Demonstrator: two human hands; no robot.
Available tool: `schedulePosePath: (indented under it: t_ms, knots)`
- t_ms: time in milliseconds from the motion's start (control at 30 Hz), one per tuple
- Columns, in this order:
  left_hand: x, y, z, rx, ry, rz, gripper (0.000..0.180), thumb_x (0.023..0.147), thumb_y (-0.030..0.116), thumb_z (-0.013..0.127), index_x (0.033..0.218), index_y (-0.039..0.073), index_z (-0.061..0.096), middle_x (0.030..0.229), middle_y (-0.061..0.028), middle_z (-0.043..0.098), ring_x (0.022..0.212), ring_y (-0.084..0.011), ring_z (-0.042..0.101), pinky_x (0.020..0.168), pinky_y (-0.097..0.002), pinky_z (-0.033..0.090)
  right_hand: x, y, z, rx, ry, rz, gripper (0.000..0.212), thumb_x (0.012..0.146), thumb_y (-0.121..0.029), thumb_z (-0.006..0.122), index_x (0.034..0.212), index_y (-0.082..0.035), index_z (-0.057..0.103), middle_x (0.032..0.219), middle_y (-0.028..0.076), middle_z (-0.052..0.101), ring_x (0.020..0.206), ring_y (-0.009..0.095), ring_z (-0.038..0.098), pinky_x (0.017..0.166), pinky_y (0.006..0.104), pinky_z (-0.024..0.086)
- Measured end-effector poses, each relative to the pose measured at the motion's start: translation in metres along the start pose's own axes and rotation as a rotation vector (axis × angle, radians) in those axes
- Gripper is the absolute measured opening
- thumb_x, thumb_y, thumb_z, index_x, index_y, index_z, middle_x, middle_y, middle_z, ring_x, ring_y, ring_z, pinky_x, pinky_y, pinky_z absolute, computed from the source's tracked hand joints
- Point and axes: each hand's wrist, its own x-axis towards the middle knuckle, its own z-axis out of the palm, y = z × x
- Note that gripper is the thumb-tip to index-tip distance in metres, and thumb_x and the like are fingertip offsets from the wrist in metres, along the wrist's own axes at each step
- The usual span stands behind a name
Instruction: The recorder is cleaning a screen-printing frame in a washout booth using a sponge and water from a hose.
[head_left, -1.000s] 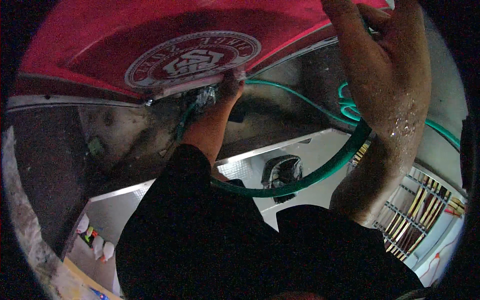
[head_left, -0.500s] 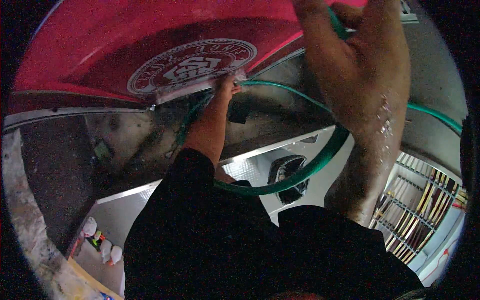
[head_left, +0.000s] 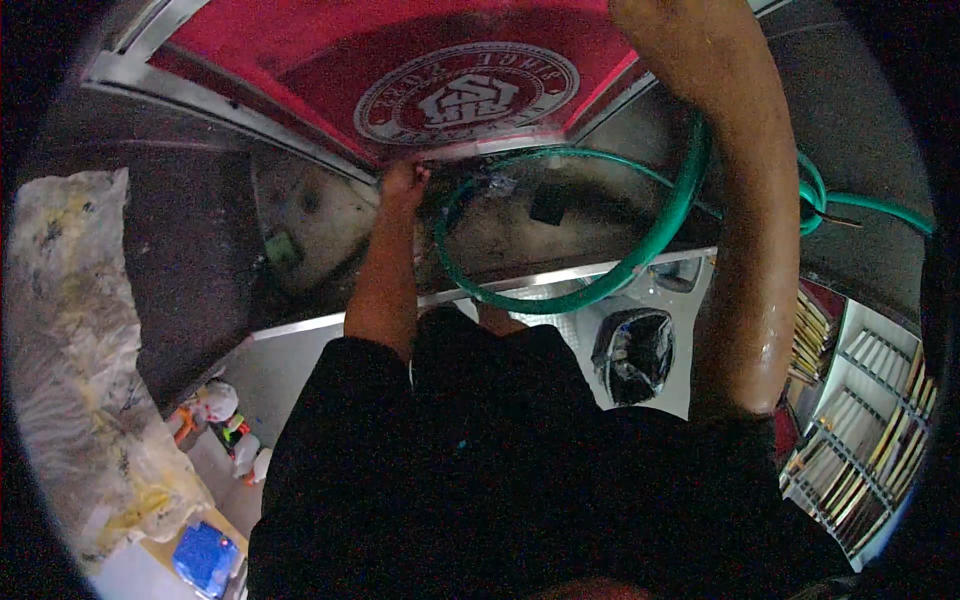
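A screen-printing screen with red mesh, a white round emblem and a metal frame leans at the top. My left hand is closed at the frame's lower edge, its fingers curled against the rim. My right arm reaches up to the top of the picture, where only the wrist end of my right hand shows; its fingers are cut off. A green hose hangs in a big loop between my arms and passes up behind my right forearm. Whether my right hand holds it is hidden. Wet streaks shine on that forearm.
A dark, stained basin with a metal front rim lies under the screen. More hose is coiled at the right. Below stand a black-lined bin and a rack of frames. A stained sheet hangs at the left.
My view has shifted, showing more of the screen's left frame. My left hand has moved left along the lower edge. My right hand has gone up, mostly out of the picture.
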Motion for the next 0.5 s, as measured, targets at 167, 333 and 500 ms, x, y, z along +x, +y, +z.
schedulePosePath:
  t_ms: [167,333,500]
  knots:
    - [-0.083,0.045,0.037,0.051,0.102,0.472,0.008,0.094,0.008,0.055,0.094,0.000,0.059,0.076,-0.0079,0.059,0.067,-0.0193,0.058,0.060,-0.0341,0.054,0.017,0.031,0.001,0.475,-0.115,-0.291,0.079,0.089,-0.009,0.055,0.156,-0.014,0.015,0.078,0.024,0.065,0.070,0.032,0.065,0.070,0.0440,0.051]
    - [-0.149,0.078,0.097,0.197,0.257,0.558,0.005,0.092,0.002,0.053,0.087,0.002,0.053,0.074,-0.0065,0.057,0.065,-0.0174,0.056,0.059,-0.0328,0.051,0.044,0.041,0.021,0.108,0.093,-0.218,0.083,0.083,-0.009,0.054,0.156,-0.013,0.014,0.088,0.030,0.066,0.082,0.041,0.066,0.077,0.0453,0.051]
    - [-0.179,0.094,0.137,0.273,0.195,0.650,0.007,0.091,0.000,0.051,0.090,0.005,0.047,0.074,-0.0065,0.054,0.062,-0.0167,0.052,0.056,-0.0341,0.047,0.058,0.029,0.014,0.143,-0.048,-0.165,0.086,0.080,-0.009,0.055,0.156,-0.011,0.014,0.096,0.033,0.065,0.090,0.042,0.066,0.081,0.0438,0.052]
